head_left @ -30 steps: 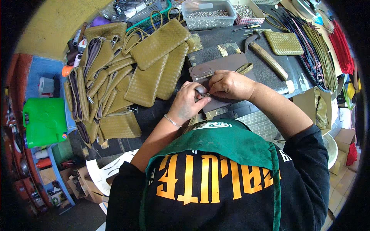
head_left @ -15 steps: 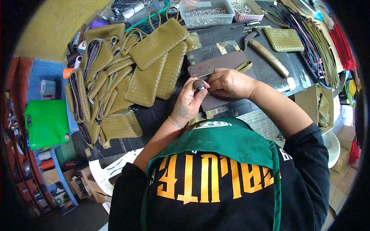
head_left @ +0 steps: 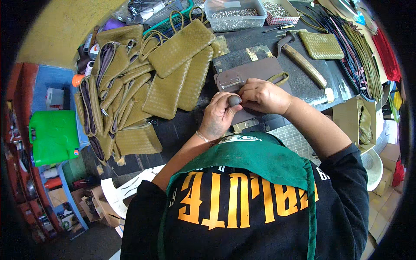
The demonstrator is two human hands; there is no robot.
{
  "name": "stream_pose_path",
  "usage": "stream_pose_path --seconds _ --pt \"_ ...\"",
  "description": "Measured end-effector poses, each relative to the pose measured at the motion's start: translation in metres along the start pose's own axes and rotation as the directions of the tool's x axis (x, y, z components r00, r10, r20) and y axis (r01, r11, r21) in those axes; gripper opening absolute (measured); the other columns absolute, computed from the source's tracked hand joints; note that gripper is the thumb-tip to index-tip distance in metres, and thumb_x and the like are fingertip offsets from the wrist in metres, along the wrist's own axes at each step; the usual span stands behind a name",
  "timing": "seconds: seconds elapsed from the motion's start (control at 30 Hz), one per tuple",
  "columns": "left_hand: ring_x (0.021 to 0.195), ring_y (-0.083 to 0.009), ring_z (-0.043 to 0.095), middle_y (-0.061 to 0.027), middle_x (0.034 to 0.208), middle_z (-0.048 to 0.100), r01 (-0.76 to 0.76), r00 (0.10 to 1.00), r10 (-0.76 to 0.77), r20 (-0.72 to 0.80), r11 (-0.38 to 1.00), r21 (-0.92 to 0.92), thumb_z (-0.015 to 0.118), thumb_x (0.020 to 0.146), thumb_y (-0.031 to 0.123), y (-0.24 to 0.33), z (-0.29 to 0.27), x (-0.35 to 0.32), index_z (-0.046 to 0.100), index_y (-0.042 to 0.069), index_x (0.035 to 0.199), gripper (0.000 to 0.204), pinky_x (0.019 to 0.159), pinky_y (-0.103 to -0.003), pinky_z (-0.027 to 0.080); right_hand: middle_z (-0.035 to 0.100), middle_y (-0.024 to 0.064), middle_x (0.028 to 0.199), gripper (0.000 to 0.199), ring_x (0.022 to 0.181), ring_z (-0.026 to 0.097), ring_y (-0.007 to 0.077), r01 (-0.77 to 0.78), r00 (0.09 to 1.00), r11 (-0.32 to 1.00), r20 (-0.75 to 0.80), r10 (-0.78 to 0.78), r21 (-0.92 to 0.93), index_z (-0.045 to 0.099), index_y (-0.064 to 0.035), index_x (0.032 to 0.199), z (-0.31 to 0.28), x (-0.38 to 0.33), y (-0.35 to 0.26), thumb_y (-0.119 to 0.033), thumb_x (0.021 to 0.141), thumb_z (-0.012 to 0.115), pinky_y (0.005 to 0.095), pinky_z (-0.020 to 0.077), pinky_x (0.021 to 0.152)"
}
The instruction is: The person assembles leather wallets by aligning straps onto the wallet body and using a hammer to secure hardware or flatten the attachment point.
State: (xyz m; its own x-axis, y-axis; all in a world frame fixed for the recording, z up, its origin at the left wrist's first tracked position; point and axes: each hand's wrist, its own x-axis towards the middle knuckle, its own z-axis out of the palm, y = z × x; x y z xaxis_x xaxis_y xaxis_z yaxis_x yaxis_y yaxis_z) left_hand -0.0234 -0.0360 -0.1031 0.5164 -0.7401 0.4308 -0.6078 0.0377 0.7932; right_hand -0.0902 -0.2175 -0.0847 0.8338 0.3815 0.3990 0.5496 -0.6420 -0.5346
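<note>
In front of my chest my two hands meet over a brown board (head_left: 260, 68). My left hand (head_left: 216, 115) is closed around a tool with a rounded dark handle end (head_left: 234, 100); its working end is hidden. Pressed close beside it, my right hand (head_left: 266, 97) is closed in a pinch, its fingertips partly hidden. An olive strap (head_left: 279, 79) loops out from behind the right hand and appears held in it. A small flat metal piece (head_left: 229, 81) lies on the board just beyond my left fingers.
Olive woven pouches (head_left: 173, 78) are piled at the left. A hammer (head_left: 303, 63) and another pouch (head_left: 321, 45) lie to the right. Behind stand a clear bin (head_left: 236, 15) of small metal parts and a checkered box (head_left: 281, 15). Bundled cords (head_left: 353, 56) line the right edge.
The view has shifted slightly. My right hand has moved a little right and nearer, the strap loop with it. The tool's handle end has tipped slightly right in my left hand.
</note>
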Motion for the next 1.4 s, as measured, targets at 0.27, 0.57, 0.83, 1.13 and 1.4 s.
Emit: stream_pose_path --seconds 0.27,0.57,0.83,1.13,1.4 --pt "0.076 -0.0182 0.055 -0.0070 0.083 0.057 0.076 0.996 -0.078 -0.038 0.996 -0.056 0.060 0.082 0.021 0.000 0.003 -0.002 0.055 0.002 0.090 0.021 0.069 -0.028 0.044 0.057 0.0048 0.081 0.018 0.078 0.053 0.0247 -0.133 0.991 0.991 -0.038 0.132 -0.032 0.055 -0.0055 0.078 -0.001 -0.006 -0.011 -0.008 0.064 0.067 0.0348 0.0432 0.070" --pt "0.077 -0.0188 0.056 -0.0074 0.083 0.057 0.089 0.995 -0.092 -0.034 0.993 -0.079 0.059 0.082 0.018 0.004 0.003 0.000 0.056 0.001 0.089 0.018 0.070 -0.028 0.044 0.056 0.0029 0.086 0.046 0.087 0.052 0.0241 -0.355 0.926 0.935 -0.144 0.349 -0.017 0.048 -0.0122 0.108 0.014 -0.001 -0.029 -0.011 0.064 0.064 0.0409 0.0381 0.078" --pt "0.079 -0.0190 0.056 -0.0077 0.086 0.057 0.138 0.990 -0.141 -0.012 0.982 -0.129 0.060 0.082 0.016 0.002 0.003 0.000 0.057 0.000 0.091 0.018 0.071 -0.028 0.044 0.056 0.0059 0.085 0.057 0.085 0.052 0.0255 -0.329 0.924 0.936 -0.247 0.291 -0.128 0.042 -0.0082 0.118 0.028 -0.004 -0.038 -0.010 0.065 0.062 0.0398 0.0372 0.083" --pt "0.073 -0.0170 0.056 -0.0063 0.081 0.057 0.087 0.996 -0.088 -0.024 0.995 -0.039 0.061 0.081 0.016 0.000 -0.002 -0.001 0.057 0.002 0.087 0.016 0.064 -0.027 0.045 0.053 0.0123 0.104 0.062 0.103 0.046 0.0304 -0.264 0.919 0.960 -0.327 0.222 -0.090 0.046 -0.0072 0.116 -0.018 -0.013 -0.012 -0.026 0.063 0.073 0.0393 0.0367 0.088" --pt "0.070 -0.0274 0.055 -0.0113 0.077 0.055 0.054 0.998 -0.057 -0.038 0.996 -0.075 0.063 0.078 0.015 0.006 0.000 -0.003 0.056 0.000 0.082 0.017 0.062 -0.033 0.045 0.044 0.0136 0.117 0.057 0.105 0.044 0.0338 -0.857 0.422 0.176 -0.464 0.779 -0.485 0.036 -0.0199 0.127 -0.054 -0.126 0.085 -0.036 0.077 0.059 0.0472 0.0430 0.080"
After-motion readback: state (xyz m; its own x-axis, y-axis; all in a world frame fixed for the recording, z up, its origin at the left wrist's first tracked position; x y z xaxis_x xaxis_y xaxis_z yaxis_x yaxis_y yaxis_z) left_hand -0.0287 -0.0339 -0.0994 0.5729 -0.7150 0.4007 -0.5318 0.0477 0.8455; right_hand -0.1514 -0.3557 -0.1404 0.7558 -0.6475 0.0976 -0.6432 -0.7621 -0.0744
